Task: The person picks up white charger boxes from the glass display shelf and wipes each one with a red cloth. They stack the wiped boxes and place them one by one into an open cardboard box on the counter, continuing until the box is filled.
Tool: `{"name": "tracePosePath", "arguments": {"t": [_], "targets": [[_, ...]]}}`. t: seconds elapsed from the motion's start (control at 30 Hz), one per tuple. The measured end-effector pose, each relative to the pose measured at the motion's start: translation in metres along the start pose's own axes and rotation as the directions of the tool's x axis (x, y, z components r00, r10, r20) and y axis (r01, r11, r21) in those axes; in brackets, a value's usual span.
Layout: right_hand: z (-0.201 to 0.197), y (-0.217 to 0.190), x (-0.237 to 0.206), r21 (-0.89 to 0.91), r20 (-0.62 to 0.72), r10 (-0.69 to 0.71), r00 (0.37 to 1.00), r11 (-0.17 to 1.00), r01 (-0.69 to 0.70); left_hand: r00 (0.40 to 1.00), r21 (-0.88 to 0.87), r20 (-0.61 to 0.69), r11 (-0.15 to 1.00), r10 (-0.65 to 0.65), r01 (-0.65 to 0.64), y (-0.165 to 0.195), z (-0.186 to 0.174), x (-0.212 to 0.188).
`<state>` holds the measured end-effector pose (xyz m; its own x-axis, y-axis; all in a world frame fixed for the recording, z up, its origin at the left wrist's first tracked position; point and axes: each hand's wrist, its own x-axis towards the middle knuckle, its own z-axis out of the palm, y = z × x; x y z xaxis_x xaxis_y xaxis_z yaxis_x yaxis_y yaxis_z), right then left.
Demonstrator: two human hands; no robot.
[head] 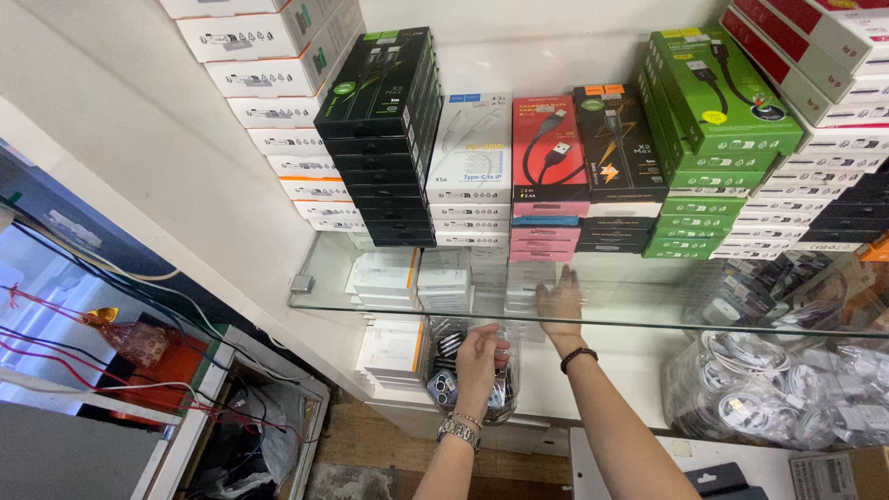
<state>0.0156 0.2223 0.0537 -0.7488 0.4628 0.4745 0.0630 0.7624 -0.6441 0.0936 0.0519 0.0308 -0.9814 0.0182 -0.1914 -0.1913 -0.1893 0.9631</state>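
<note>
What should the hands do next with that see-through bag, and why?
Probably slide the clear bag of small items forward off the lower shelf. The left hand already clasps it, while the right hand reaches flat under the glass shelf, holding nothing.

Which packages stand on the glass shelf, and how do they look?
Black boxes: tall stack, left, green accents.
White boxes: stack beside it, cable picture.
Red box: centre, atop pink boxes.
Green boxes: right stack, leaning.
Clear bag: under the shelf, held by left hand.
</note>
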Motion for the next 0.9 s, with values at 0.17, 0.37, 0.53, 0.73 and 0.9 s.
{"name": "tracePosePath", "arguments": {"t": [0.17,0.37,0.53,0.73,0.9], "targets": [[0.007,-0.034,0.002,0.409,0.066,-0.047,0.997,0.912,0.016,0.999,0.011,-0.033,1.0,-0.021,0.021,0.009,-0.003,-0.003],[0.048,-0.063,0.007,0.368,0.357,-0.054,0.933,0.926,-0.087,0.999,-0.021,-0.04,1.0,-0.025,0.024,0.012,-0.011,-0.004],[0.043,-0.063,0.023,0.279,0.366,-0.113,0.924,0.96,0.007,0.999,-0.017,-0.04,0.999,-0.028,0.027,0.01,-0.024,-0.014],[-0.042,-0.047,-0.035,0.699,0.179,-0.113,0.977,0.714,-0.046,0.999,0.035,0.019,0.999,-0.036,0.035,0.024,0.016,-0.045],[-0.154,-0.006,-0.082,0.502,0.538,0.245,0.807,0.675,-0.54,0.981,0.097,0.16,0.991,-0.108,0.093,0.044,0.088,-0.088]]}}
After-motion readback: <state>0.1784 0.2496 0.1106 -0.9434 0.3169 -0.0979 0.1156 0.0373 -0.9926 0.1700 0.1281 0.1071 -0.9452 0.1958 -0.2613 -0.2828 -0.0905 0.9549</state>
